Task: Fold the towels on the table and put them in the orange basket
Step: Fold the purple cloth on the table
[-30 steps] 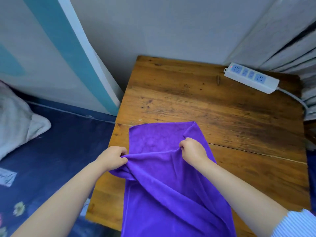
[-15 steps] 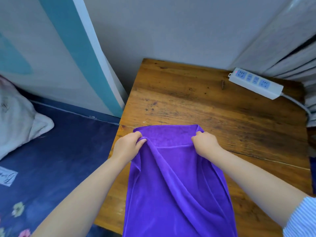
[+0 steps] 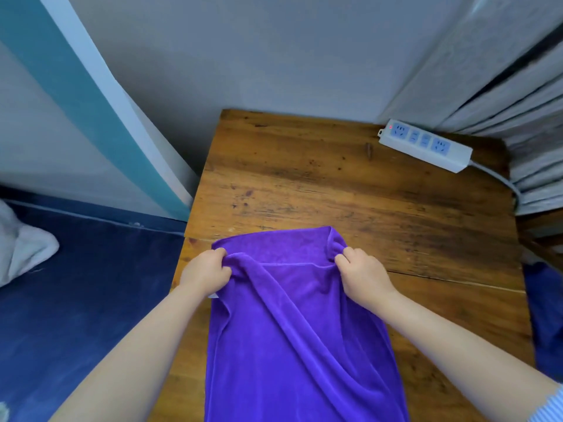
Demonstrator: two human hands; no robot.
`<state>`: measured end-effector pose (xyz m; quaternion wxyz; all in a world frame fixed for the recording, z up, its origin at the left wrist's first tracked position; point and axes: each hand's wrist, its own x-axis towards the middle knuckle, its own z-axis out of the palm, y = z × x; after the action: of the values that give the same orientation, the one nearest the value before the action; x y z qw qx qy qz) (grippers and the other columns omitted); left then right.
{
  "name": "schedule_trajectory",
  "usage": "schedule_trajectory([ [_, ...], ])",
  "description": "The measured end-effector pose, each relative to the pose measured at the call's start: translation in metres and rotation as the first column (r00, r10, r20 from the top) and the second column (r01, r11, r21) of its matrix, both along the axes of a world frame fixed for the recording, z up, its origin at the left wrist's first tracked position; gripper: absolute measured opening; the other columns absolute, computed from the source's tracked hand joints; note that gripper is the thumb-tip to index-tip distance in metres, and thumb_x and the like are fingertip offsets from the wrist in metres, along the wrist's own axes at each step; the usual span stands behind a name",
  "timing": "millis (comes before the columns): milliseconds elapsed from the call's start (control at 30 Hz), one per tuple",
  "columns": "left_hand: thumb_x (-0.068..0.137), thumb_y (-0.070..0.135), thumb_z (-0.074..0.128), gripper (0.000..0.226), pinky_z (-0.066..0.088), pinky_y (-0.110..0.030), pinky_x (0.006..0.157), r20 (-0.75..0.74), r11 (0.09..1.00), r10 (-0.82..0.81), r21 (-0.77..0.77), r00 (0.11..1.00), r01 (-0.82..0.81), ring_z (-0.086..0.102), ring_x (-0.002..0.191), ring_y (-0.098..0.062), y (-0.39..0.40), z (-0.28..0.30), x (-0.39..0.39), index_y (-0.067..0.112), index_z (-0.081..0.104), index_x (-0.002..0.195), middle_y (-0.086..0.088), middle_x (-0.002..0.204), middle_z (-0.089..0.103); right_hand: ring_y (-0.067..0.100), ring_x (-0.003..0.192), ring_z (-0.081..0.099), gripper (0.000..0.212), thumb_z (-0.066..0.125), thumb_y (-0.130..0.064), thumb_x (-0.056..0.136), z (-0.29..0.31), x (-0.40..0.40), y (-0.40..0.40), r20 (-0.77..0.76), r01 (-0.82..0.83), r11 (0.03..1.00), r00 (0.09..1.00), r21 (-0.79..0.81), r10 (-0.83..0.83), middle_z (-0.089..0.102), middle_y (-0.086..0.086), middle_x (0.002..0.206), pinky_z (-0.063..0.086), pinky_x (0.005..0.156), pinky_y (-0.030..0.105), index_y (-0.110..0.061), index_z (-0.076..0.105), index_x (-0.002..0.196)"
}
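Head view has the purple towel (image 3: 292,330) draped lengthwise over the near half of the wooden table (image 3: 335,178), its tail spilling off the front edge. Left hand (image 3: 205,274) and right hand (image 3: 361,277) each pinch a bunched corner of the upper layer, 1 per side. Looks light, floppy microfiber, so grabbing corners seems right. Power strip (image 3: 425,144) sits at the table's far right. No orange basket visible.

Purple towel (image 3: 292,330), lengthwise on the wooden table (image 3: 335,184), far end doubled over, rumpled.
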<state>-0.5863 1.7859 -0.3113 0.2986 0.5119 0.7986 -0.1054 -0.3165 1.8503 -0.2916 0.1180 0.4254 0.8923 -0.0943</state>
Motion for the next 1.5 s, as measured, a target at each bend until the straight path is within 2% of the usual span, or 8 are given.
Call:
schedule_trajectory([
  [167, 0.083, 0.002, 0.042, 0.028, 0.033, -0.029, 0.063, -0.017, 0.998, 0.065, -0.005, 0.998, -0.065, 0.055, 0.093, -0.034, -0.011, 0.005, -0.019, 0.016, 0.037, 0.060, -0.018, 0.099, 0.062, 0.015, 0.044, 0.055, 0.036, 0.086, -0.011, 0.026, -0.008, -0.017, -0.016, 0.003, -0.245, 0.969, 0.969, -0.044, 0.245, 0.059, -0.001, 0.056, 0.035, 0.033, 0.018, -0.016, 0.059, 0.051],
  [267, 0.088, 0.002, 0.040, 0.019, 0.036, -0.031, 0.066, -0.006, 0.991, 0.057, 0.121, 0.998, -0.056, 0.055, 0.096, -0.034, -0.009, 0.009, -0.018, 0.003, 0.058, 0.084, -0.018, 0.101, 0.061, 0.024, 0.087, 0.061, 0.018, 0.064, -0.014, 0.078, -0.015, -0.030, -0.001, 0.056, -0.130, 0.987, 0.989, -0.093, 0.136, 0.059, 0.010, 0.108, 0.047, 0.063, 0.030, -0.010, 0.062, 0.095],
  [367, 0.091, 0.005, 0.039, 0.025, 0.043, -0.034, 0.074, -0.028, 0.978, 0.022, 0.206, 0.999, -0.015, 0.056, 0.100, -0.033, 0.004, 0.009, -0.009, 0.004, 0.061, 0.103, -0.014, 0.105, 0.060, 0.031, 0.109, 0.052, 0.029, 0.034, -0.009, 0.093, -0.019, -0.036, 0.013, 0.202, -0.056, 0.977, 0.974, -0.204, 0.098, 0.039, 0.014, 0.131, 0.044, 0.080, 0.037, -0.007, 0.045, 0.120],
  [667, 0.090, 0.002, 0.038, 0.029, 0.047, -0.036, 0.084, -0.233, 0.993, -0.098, 0.034, 0.967, 0.109, 0.048, 0.115, -0.028, 0.033, -0.012, 0.002, 0.004, 0.057, 0.112, -0.012, 0.123, 0.050, 0.030, 0.113, 0.045, 0.031, 0.036, -0.008, 0.089, -0.017, -0.008, 0.042, 0.334, -0.110, 0.993, 0.935, -0.048, 0.119, 0.049, 0.015, 0.122, 0.039, 0.085, 0.036, -0.007, 0.047, 0.118],
  [933, 0.088, 0.003, 0.039, 0.024, 0.047, -0.036, 0.080, -0.213, 0.995, -0.088, 0.023, 0.973, 0.095, 0.056, 0.106, -0.031, 0.034, -0.016, -0.008, 0.005, 0.057, 0.105, -0.014, 0.115, 0.057, 0.030, 0.103, 0.053, 0.020, 0.041, -0.007, 0.089, -0.021, 0.032, 0.064, 0.026, 0.115, 0.970, 0.993, -0.214, -0.112, 0.052, 0.018, 0.110, 0.040, 0.085, 0.035, 0.001, 0.056, 0.098],
  [1200, 0.088, 0.003, 0.040, 0.022, 0.047, -0.037, 0.078, -0.196, 0.998, -0.053, 0.034, 0.979, 0.061, 0.057, 0.101, -0.036, 0.026, -0.007, -0.014, 0.000, 0.057, 0.102, -0.019, 0.111, 0.059, 0.032, 0.085, 0.058, 0.008, 0.059, 0.005, 0.079, -0.006, 0.054, 0.055, -0.325, 0.217, 0.951, 0.903, -0.219, -0.281, 0.058, 0.023, 0.090, 0.040, 0.077, 0.025, 0.008, 0.064, 0.074],
  [1333, 0.084, 0.006, 0.046, 0.020, 0.045, -0.033, 0.071, -0.136, 0.996, 0.018, 0.084, 0.991, -0.006, 0.057, 0.096, -0.036, 0.020, 0.008, -0.017, 0.001, 0.062, 0.093, -0.020, 0.102, 0.063, 0.035, 0.078, 0.061, 0.007, 0.058, 0.006, 0.079, 0.003, 0.062, 0.046, -0.351, 0.205, 0.967, 0.903, -0.152, -0.247, 0.063, 0.024, 0.079, 0.046, 0.073, 0.034, 0.008, 0.064, 0.076],
  [1500, 0.083, 0.004, 0.045, 0.021, 0.046, -0.034, 0.074, -0.128, 0.984, 0.070, 0.169, 0.989, -0.048, 0.057, 0.097, -0.036, 0.008, 0.029, -0.018, 0.002, 0.063, 0.094, -0.021, 0.102, 0.063, 0.032, 0.090, 0.058, 0.015, 0.051, -0.004, 0.086, 0.005, 0.066, 0.036, -0.225, 0.197, 0.962, 0.945, -0.187, -0.237, 0.064, 0.020, 0.091, 0.041, 0.079, 0.032, 0.004, 0.063, 0.086],
])
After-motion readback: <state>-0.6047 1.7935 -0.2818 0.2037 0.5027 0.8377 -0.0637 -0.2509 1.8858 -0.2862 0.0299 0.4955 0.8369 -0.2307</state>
